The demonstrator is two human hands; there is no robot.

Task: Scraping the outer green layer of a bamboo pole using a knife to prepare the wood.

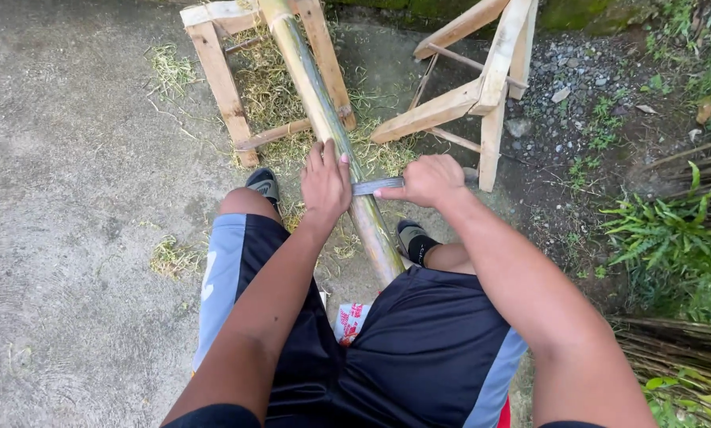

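Two hands work a blade across a bamboo pole.

The left hand point(325, 184) lies flat on the bamboo pole point(323, 111), fingers released and spread over it. The pole slants from the wooden sawhorse point(220, 79) down between the knees. Right of the pole, the right hand point(425, 181) is clenched on the knife point(375, 186), its blade touching the pole.

The bamboo pole point(323, 111) is green with pale yellowish streaks. The blade point(375, 187) is dull grey. The shorts point(419, 349) are black with light blue-grey side panels. The wooden trestles point(482, 87) are pale tan on the grey concrete ground point(70, 198).
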